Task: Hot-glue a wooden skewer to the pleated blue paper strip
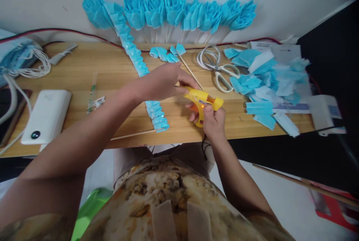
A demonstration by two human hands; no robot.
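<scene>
A yellow hot glue gun is gripped by my right hand, whose fingers wrap round its handle; a small orange light glows on its side. My left hand reaches across to the gun's front end, thumb and forefinger closed about it, the other fingers partly hidden. Under my left forearm runs a long pleated strip of blue crepe paper, its near end beside a thin wooden stick. Another stick lies just beyond my left fingers, its far end at some small blue paper pieces.
Several blue paper flowers on sticks lean against the wall. Scissors and a tape roll lie behind the gun. Blue paper scraps are heaped at right. A white power bank and cables are at left.
</scene>
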